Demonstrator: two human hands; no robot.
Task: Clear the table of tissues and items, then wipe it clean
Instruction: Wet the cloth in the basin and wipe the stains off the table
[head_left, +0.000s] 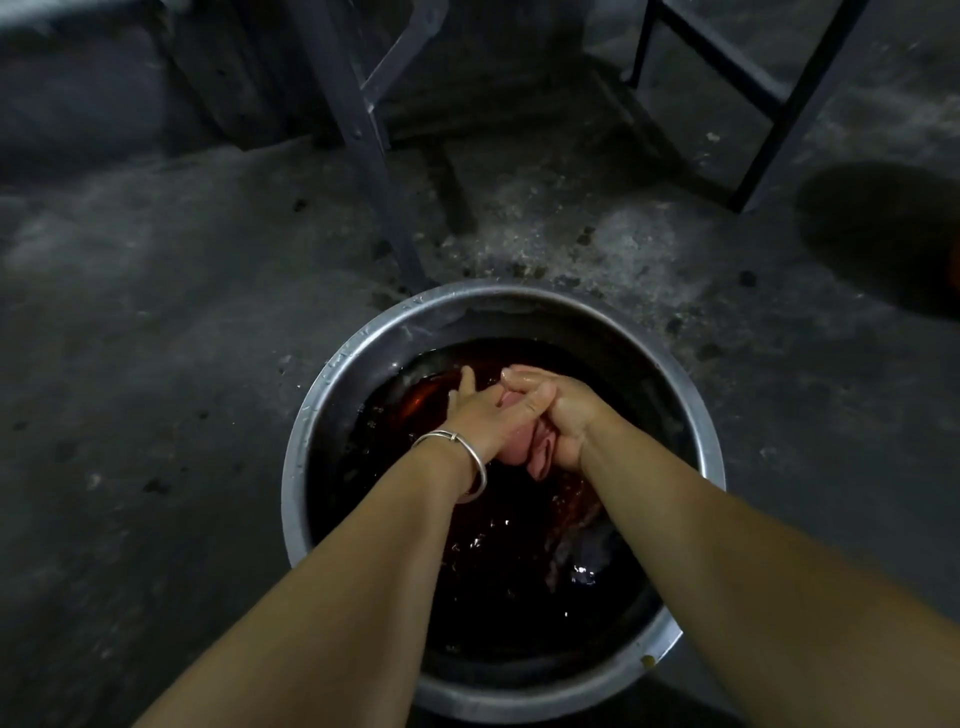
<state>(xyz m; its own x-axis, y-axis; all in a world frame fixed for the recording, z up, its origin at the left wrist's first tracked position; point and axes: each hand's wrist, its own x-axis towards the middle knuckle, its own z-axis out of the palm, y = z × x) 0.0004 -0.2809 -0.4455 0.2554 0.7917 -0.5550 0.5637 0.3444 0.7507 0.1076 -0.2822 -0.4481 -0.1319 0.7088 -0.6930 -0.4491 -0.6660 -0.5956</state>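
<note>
Fingers (524, 384) of both hands are clenching around a wet pink cloth (519, 451), the left hand (480, 421) and right hand (558, 415) pressing together. Beneath them dark water (498, 571) is filling a metal basin (311, 415) sitting on the concrete floor (156, 364), beyond it grey metal legs (363, 135).

two bare arms reach out from the bottom of the view, with no sleeves on them. the left hand (480, 415) has a thin, shiny silver bangle (460, 457) around its wrist, with a small clasp on top. the right hand (558, 415) has nothing on its wrist. both hands look wet.
</note>
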